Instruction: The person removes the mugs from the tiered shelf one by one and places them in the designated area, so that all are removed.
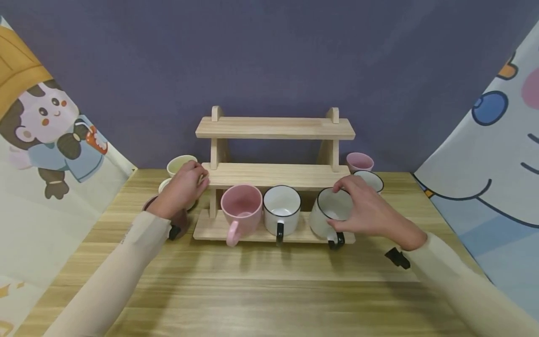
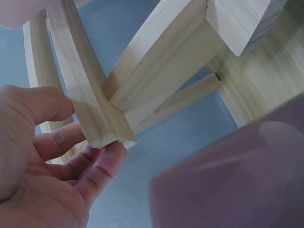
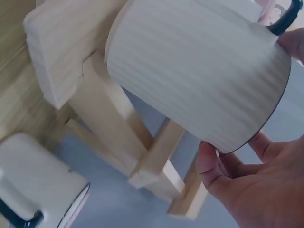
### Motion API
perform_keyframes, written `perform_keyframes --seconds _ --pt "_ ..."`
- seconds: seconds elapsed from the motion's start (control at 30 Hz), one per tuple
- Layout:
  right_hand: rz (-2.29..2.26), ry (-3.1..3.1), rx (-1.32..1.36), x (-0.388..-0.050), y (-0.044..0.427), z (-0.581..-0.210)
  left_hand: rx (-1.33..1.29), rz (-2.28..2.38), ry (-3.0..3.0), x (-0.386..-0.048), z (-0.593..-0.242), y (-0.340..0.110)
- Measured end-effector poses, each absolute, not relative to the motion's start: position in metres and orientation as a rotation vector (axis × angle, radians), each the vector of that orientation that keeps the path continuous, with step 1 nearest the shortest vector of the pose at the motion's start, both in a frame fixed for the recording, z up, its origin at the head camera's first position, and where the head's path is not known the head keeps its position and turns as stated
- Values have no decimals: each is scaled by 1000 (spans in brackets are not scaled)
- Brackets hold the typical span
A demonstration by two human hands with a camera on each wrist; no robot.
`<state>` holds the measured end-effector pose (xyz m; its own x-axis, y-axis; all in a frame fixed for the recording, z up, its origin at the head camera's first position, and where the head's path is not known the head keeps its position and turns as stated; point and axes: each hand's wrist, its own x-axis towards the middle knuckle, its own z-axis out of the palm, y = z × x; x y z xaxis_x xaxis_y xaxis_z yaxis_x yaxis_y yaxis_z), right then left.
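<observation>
A three-tier wooden shelf (image 1: 273,174) stands against the back wall. My left hand (image 1: 185,185) pinches the left end of its middle board (image 2: 92,109); the left wrist view shows thumb and fingers around that end. On the bottom board, a pink mug (image 1: 242,206), a white mug with black rim (image 1: 281,210) and a ribbed white mug (image 3: 199,71) stand in a row, handles toward me. My right hand (image 1: 364,206) holds the ribbed mug by its rim, thumb near the black handle. Whether this mug's base touches the board is hard to tell.
Left of the shelf are a yellow cup (image 1: 178,164), a paler cup mostly behind my hand, and a dark mauve mug (image 1: 180,222). On the right stand a pink cup (image 1: 360,161) and a white black-rimmed mug (image 1: 370,180). Wooden tabletop (image 1: 269,295) extends in front.
</observation>
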<state>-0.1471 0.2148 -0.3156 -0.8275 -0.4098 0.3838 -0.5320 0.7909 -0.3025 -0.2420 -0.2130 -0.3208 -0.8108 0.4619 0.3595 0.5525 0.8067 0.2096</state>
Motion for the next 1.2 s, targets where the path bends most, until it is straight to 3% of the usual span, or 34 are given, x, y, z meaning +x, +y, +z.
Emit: perform_keyframes --seconds 0.8,1.2 --pt "428 -2835 440 -119 296 -303 -767 -426 -2702 -240 -320 -216" --pt "389 -2786 626 -139 312 -330 -791 -435 -2675 -242 -322 -213"
